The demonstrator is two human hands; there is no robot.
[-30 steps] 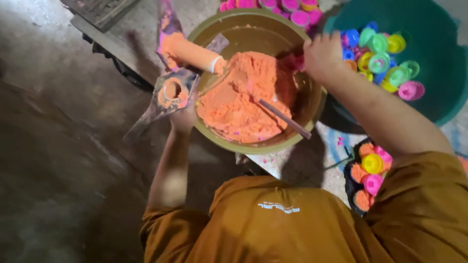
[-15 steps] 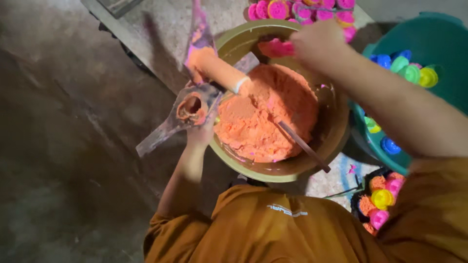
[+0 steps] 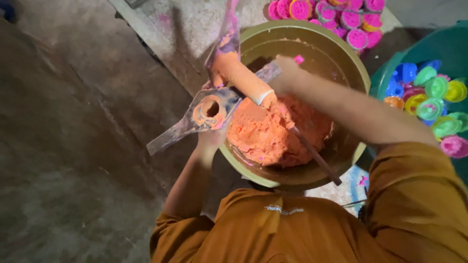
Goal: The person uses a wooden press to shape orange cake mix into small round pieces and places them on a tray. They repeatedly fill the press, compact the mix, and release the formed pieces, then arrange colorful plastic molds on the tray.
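Two hands are busy at a big bowl [image 3: 363, 83] of soft orange paste [image 3: 273, 134]. The left hand [image 3: 210, 139] pinches a thin plastic bag [image 3: 207, 114], open and floppy. The right hand [image 3: 285, 73] grips something pink. Paste looks sticky, so hold the bag's rim.

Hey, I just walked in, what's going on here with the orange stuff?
A person in an orange shirt bends over a big round bowl of orange paste. The left hand holds a flat metal mould with a paste-filled hole at the bowl's rim, an orange-coated roller lying across it. The right hand reaches over the bowl. A stick rests in the paste, and a green tub holds coloured cups.
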